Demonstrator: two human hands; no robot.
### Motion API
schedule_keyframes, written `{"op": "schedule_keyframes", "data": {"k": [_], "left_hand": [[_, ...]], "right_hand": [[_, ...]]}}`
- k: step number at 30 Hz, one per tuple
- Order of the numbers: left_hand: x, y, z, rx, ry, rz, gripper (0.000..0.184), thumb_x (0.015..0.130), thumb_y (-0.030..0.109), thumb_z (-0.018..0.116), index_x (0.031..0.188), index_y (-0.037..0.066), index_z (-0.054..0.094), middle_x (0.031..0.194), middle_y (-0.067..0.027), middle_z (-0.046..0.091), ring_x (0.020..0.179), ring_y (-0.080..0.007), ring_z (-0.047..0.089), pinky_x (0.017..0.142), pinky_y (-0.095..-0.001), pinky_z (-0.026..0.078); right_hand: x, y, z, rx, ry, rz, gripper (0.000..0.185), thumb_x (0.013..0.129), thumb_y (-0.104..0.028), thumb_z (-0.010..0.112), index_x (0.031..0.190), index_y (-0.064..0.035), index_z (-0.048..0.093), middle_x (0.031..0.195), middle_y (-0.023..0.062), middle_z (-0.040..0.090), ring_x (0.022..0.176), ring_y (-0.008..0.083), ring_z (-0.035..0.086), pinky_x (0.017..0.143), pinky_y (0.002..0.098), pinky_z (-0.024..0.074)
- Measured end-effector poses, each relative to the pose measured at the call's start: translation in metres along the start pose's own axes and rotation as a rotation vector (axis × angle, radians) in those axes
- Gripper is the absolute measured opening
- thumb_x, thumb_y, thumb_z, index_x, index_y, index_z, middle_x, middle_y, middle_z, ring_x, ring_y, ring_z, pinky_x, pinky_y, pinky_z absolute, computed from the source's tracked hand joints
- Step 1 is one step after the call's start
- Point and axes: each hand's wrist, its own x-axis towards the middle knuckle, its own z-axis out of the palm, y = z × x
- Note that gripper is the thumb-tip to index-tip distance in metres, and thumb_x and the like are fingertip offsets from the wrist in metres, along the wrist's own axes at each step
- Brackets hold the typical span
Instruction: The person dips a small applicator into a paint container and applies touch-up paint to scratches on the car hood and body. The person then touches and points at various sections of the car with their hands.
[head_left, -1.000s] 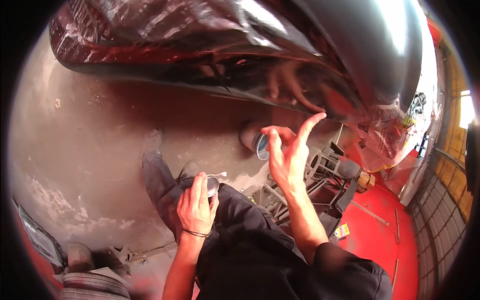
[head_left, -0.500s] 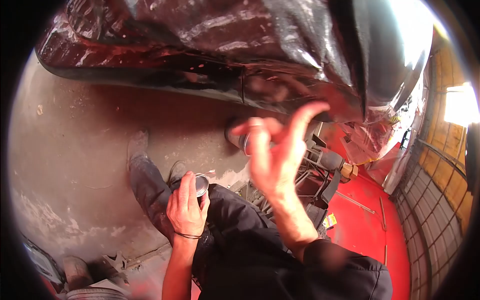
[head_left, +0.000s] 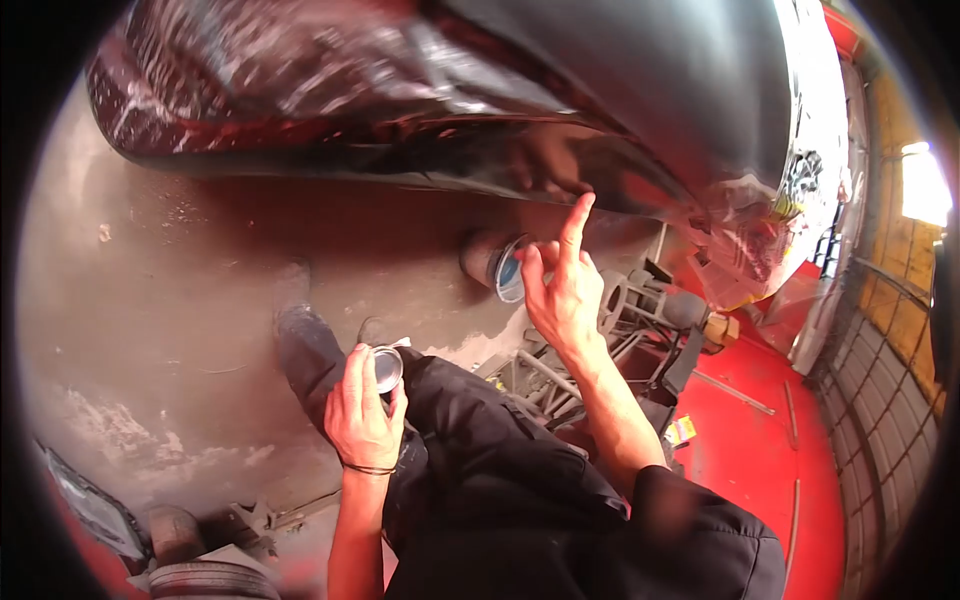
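Note:
My left hand (head_left: 362, 412) is wrapped around a small round metal tin (head_left: 386, 370), held upright over my knees; its round top shows greyish. My right hand (head_left: 570, 295) is raised by the lower edge of a glossy dark car body panel (head_left: 590, 165). Its index finger points up at that edge while other fingers curl; no object shows in it. Whether the fingertip touches the panel I cannot tell. Plastic sheeting (head_left: 310, 60) covers the upper left of the car body. Just left of my right hand, a round container (head_left: 507, 268) with something blue inside stands on the floor.
Metal frame parts (head_left: 640, 330) lie to the right of my legs. Beyond is a red floor covering (head_left: 740, 460) with thin rods on it. At bottom left stands a bucket-like container (head_left: 200, 580). A gridded wall (head_left: 880, 380) runs along the right.
My right hand has changed from spread, blurred fingers to a pointing index finger and come up near the panel edge. The view has shifted. My left hand still holds the tin.

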Motion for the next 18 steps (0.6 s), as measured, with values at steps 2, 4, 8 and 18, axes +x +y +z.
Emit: {"op": "schedule_keyframes", "data": {"k": [2, 4, 8, 18], "left_hand": [[0.009, 0.017, -0.012, 0.025, -0.032, 0.046, 0.066, 0.080, 0.012, 0.094, 0.141, 0.000, 0.072, 0.149, -0.0151, 0.070, 0.120, -0.0368, 0.076, 0.101, -0.0472, 0.062], [0.020, 0.037, -0.022, 0.081, -0.072, 0.126, 0.065, 0.081, 0.013, 0.093, 0.141, 0.001, 0.072, 0.148, -0.0150, 0.071, 0.118, -0.0353, 0.077, 0.100, -0.0460, 0.062], [0.065, 0.101, -0.051, 0.109, -0.287, 0.382, 0.063, 0.080, 0.012, 0.091, 0.140, 0.000, 0.073, 0.149, -0.0105, 0.072, 0.104, -0.0274, 0.076, 0.090, -0.0418, 0.061], [0.075, 0.240, -0.023, 0.116, -0.864, 1.090, 0.065, 0.080, 0.009, 0.091, 0.141, -0.002, 0.071, 0.150, -0.0160, 0.071, 0.112, -0.0323, 0.078, 0.093, -0.0431, 0.063]], "right_hand": [[-0.027, 0.003, -0.015, 0.118, -0.117, 0.248, 0.083, 0.105, -0.013, 0.074, 0.176, 0.0006, 0.035, 0.075, 0.0066, 0.076, 0.062, 0.0256, 0.071, 0.072, 0.0374, 0.0593], [-0.073, 0.023, -0.004, 0.396, -0.165, 0.410, 0.044, 0.107, -0.020, 0.079, 0.147, -0.0026, 0.072, 0.074, 0.0053, 0.076, 0.066, 0.0199, 0.073, 0.067, 0.0350, 0.0591], [-0.113, 0.000, -0.043, 0.968, -0.218, 0.800, 0.029, 0.113, -0.027, 0.076, 0.095, -0.0038, 0.075, 0.074, -0.0007, 0.070, 0.069, 0.0062, 0.063, 0.068, 0.0262, 0.0496], [-0.228, -0.025, -0.147, 0.819, 0.326, 0.822, 0.019, 0.105, -0.019, 0.079, 0.117, -0.0040, 0.079, 0.106, 0.0148, 0.080, 0.097, 0.0322, 0.079, 0.088, 0.0426, 0.0623]]}}
